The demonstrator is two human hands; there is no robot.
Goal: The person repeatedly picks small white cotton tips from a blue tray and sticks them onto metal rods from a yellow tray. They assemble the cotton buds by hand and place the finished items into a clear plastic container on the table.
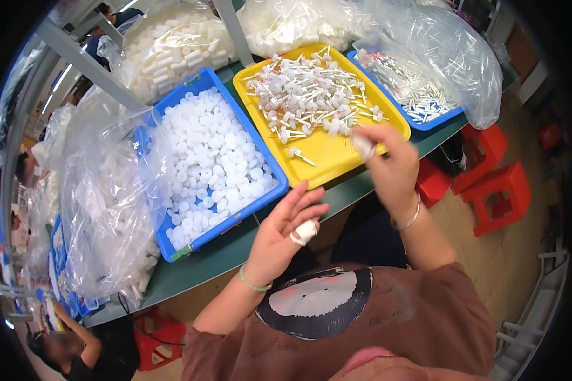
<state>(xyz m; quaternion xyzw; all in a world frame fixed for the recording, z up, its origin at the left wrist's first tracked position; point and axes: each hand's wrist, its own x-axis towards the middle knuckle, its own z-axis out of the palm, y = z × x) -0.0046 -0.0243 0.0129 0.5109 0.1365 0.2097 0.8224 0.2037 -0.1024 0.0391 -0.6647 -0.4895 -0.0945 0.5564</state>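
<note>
Counter (184,273): green, yellow tray (327,166) at its near edge. Right hand (391,162), over tray's near-right corner: blurred; I cannot tell its fingers' grip. Left hand (279,232): fingers relaxed, seemingly empty. Stemmed white pieces (308,95), heaped toward tray's far edge: I judge light, stiff; pinch stems.

Yellow tray (327,163): bare near end, reachable over its front rim; piled stemmed pieces (305,95) block the far end.
Tray's right corner: right hand (393,162) in the way.
Left blue tray (232,223): clear bag (108,197) crowds its left rim.
Behind: metal post (234,32) between bulging bags (175,51).
</note>
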